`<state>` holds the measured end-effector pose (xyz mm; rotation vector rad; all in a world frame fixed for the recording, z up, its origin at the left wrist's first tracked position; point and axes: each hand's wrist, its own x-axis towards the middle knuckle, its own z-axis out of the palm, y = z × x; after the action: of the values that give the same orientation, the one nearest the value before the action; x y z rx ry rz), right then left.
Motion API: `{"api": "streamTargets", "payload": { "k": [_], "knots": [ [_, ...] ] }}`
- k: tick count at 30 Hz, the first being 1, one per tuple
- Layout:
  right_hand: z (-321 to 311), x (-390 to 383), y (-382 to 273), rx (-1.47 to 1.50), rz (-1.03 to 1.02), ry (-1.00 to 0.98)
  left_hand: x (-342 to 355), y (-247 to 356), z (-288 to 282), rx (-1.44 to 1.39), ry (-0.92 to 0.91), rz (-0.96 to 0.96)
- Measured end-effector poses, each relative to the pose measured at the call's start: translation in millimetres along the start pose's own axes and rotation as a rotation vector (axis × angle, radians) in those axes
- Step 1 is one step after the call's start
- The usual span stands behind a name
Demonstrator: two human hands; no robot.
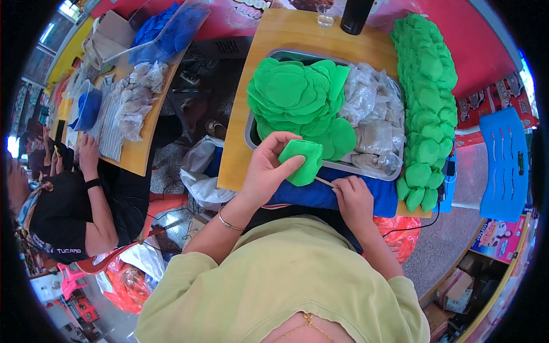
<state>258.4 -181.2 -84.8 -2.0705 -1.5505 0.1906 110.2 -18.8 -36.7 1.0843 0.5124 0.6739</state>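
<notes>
My left hand grips a small green fabric piece between thumb and fingers, above the front edge of the tray. In my right hand, fingers closed, is a thin stick whose far end reaches the lower edge of the green piece; whether it goes inside I cannot tell. Just beyond, a metal tray holds a heap of flat green fabric pieces on its left. Clear plastic bags of greyish contents fill its right side. A long bank of puffed green pieces stands along the table's right edge.
A clear cup and black flask stand at the table's back. Blue cloth lies at its front edge. To the right is a blue chair. At left, a person in black works at another wooden table.
</notes>
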Motion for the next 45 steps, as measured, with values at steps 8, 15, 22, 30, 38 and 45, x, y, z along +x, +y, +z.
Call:
{"api": "streamTargets", "payload": {
  "k": [8, 15, 22, 30, 38, 45],
  "knots": [
    [-38.9, -16.6, -6.8, 0.261, 0.16, 0.025, -3.6, 10.3, -18.8, -0.134, 0.114, 0.019],
    [-53.2, -15.4, -22.2, 0.381, 0.085, 0.122, -4.1, 13.3, -8.1, -0.094, 0.065, 0.052],
    [-53.3, -9.2, -25.3, 0.302, -0.027, 0.135, -4.3, 8.7, -13.6, -0.03, -0.086, 0.093],
    [-42.8, 3.8, -39.9, 0.403, -0.005, 0.082, -7.9, -3.6, 1.4, 0.108, -0.22, 0.172],
    [-33.7, -6.3, -43.4, 1.048, 0.378, -0.013, -10.9, -8.1, 18.6, -0.421, 0.047, 0.095],
    [-23.3, -8.3, -40.8, 0.867, 0.22, 0.073, -7.6, -7.1, 18.5, -0.315, 0.077, 0.147]
  ]
}}
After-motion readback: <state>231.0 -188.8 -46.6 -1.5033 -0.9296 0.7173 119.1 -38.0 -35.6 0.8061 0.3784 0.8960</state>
